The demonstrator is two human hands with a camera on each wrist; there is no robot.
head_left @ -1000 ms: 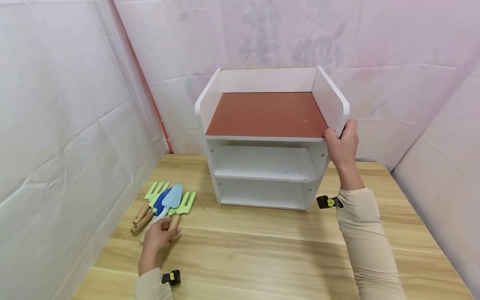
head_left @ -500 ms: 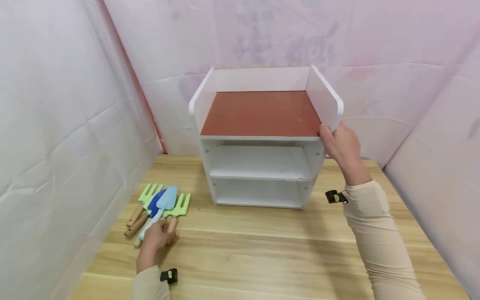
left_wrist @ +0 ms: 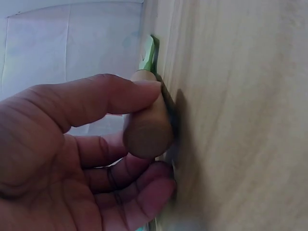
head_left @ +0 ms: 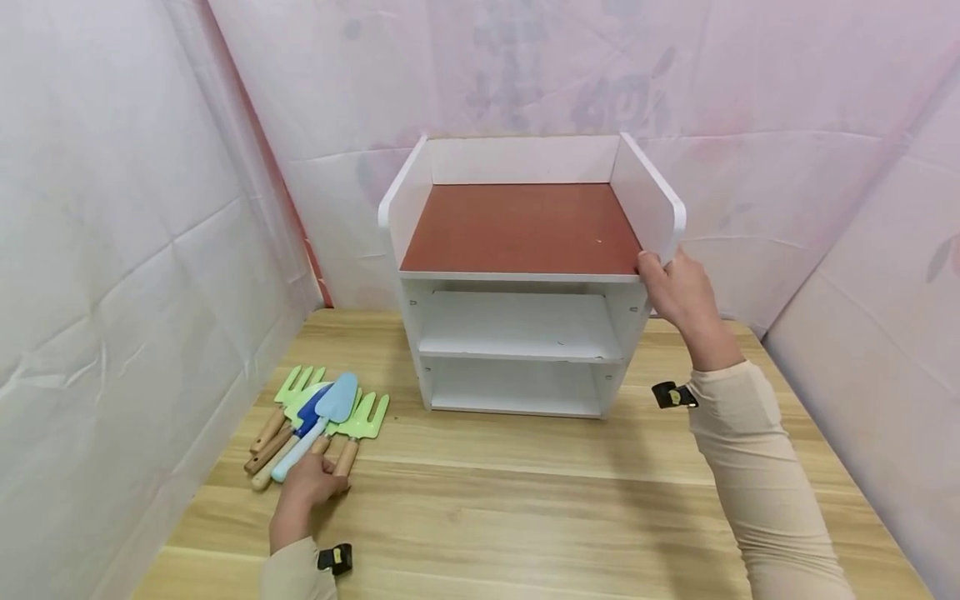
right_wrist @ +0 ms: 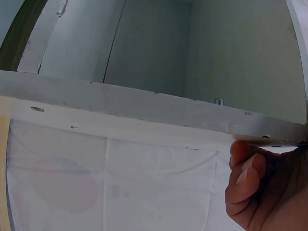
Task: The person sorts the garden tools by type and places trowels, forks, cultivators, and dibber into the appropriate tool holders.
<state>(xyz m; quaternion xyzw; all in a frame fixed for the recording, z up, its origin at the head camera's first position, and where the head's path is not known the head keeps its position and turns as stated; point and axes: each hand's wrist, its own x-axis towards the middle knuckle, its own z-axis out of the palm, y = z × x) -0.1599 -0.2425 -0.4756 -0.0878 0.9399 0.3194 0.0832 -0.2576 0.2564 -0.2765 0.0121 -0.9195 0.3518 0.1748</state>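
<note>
At the right side of a pile of garden hand tools, my left hand (head_left: pixel 309 483) pinches the wooden handle of a green hand fork (head_left: pixel 365 423). In the left wrist view the thumb lies over the handle (left_wrist: pixel 148 132), with fingers curled at its side. Beside it lie a light blue trowel (head_left: pixel 337 400), a dark blue trowel (head_left: pixel 309 410) and another green fork (head_left: pixel 298 383). My right hand (head_left: pixel 684 292) grips the right side panel of a white shelf unit (head_left: pixel 517 229), thumb at its front edge. The right wrist view shows curled fingers (right_wrist: pixel 245 180) against the panel's outer face.
The shelf unit stands upright at the back of the wooden table (head_left: pixel 480 517), with a brown top and two white compartments below. Pale sheets (head_left: pixel 135 250) hang as walls on the left, back and right.
The fork on the right has shifted slightly right and apart from the pile, with my left hand on its handle. The right hand stays on the shelf unit; the view has shifted slightly.
</note>
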